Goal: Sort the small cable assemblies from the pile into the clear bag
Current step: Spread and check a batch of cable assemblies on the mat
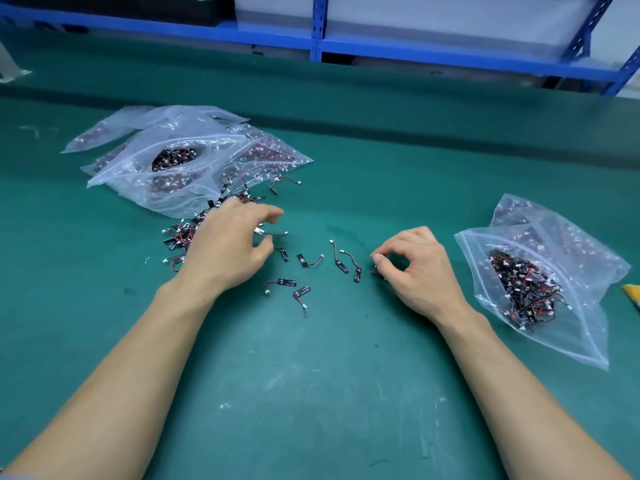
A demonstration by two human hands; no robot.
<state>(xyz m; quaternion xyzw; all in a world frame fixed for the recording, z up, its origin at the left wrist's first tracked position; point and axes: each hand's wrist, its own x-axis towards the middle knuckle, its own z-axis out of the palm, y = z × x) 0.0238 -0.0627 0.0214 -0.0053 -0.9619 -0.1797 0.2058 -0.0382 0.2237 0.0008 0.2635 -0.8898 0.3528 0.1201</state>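
Observation:
A pile of small cable assemblies (180, 237), black tabs with red-black wires and white plugs, lies left of centre on the green mat. My left hand (228, 247) hovers over the pile's right edge with its fingers spread and loosely bent, beside one assembly (273, 233). Several single assemblies (308, 260) lie scattered between my hands. My right hand (415, 268) pinches a small dark assembly against the mat between thumb and fingertips. An open clear bag (540, 289), partly filled with assemblies, lies to the right of that hand.
A heap of clear zip bags (187, 157) holding assemblies lies behind the pile. One more filled bag (554, 230) sits under the open one. A yellow object (632, 294) pokes in at the right edge. Blue shelving (317, 43) runs behind the table.

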